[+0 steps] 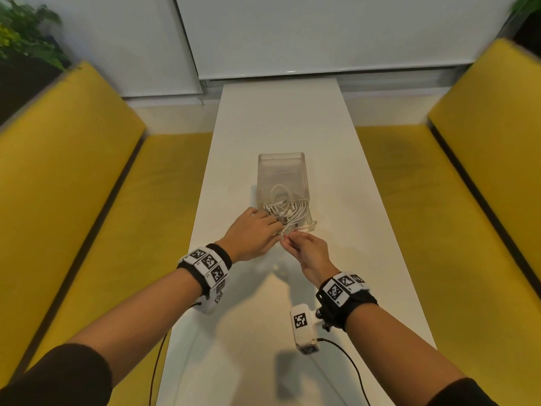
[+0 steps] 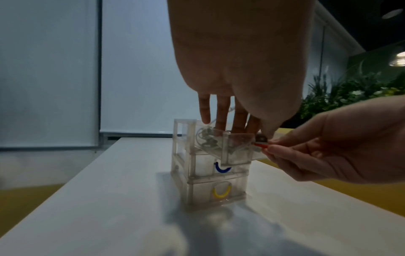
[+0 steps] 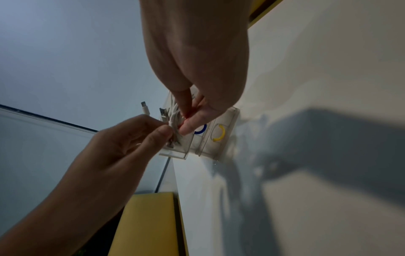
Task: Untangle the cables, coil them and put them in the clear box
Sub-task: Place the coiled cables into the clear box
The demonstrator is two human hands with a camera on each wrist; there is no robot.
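Observation:
The clear box (image 1: 280, 168) is a small stack of drawers on the white table (image 1: 278, 118). Its top drawer (image 1: 311, 225) is pulled out toward me and holds coiled white cables (image 1: 288, 208). My left hand (image 1: 270, 227) reaches over the drawer's near left corner. In the right wrist view its thumb and forefinger pinch the cable bundle (image 3: 173, 119), and two plugs (image 3: 145, 109) stick up. My right hand (image 1: 288, 239) pinches a small red piece (image 2: 260, 145) at the drawer's front. The lower drawers show a blue handle (image 2: 221, 169) and a yellow handle (image 2: 221, 193).
Yellow benches (image 1: 87, 177) (image 1: 456, 177) run along both long sides of the narrow table. A window blind (image 1: 292, 36) closes the far end, and plants (image 1: 26, 33) stand at the back left. Thin camera leads (image 1: 348, 361) hang from my wrists over the near table.

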